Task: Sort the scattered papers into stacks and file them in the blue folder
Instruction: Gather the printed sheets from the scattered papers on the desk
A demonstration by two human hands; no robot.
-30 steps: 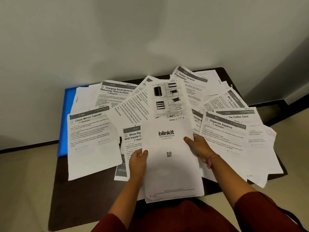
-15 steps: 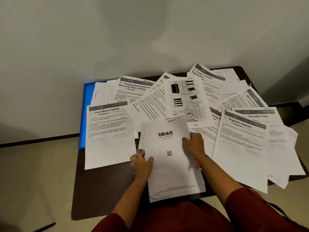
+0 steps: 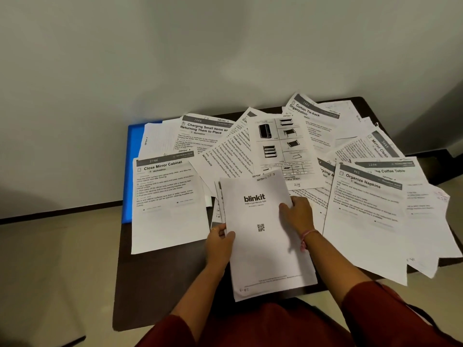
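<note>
The dark table [image 3: 160, 291] carries nearly the whole job undone: printed sheets lie fanned and overlapping across its far and right parts, with no squared-off stack visible anywhere.

The blue folder [image 3: 132, 156] lies flat at the far left of the table, mostly buried under papers, with only its left strip and far corner showing. By the look of it nothing has been filed in it yet, and it will have to be uncovered first.

Among the loose papers, the "Close Mirror Cabinet" sheet [image 3: 167, 204] rests at the left, partly over the folder. The "Organize Napkins" sheet [image 3: 363, 221] lies at the right and hangs over the near edge. The sheet of furniture diagrams [image 3: 280, 146] sits in the middle, far side.

The only gathering under way is at the near centre, where the "blinkit" sheet [image 3: 263, 236] tops a few pages whose edges peek out at its left.

The left hand [image 3: 220, 244] pinches the left edge of that small bundle, thumb on top. The right hand [image 3: 298, 214] rests on its right edge with fingers curled over the paper, seemingly gripping it. Judging from this, sorting has barely begun.
</note>
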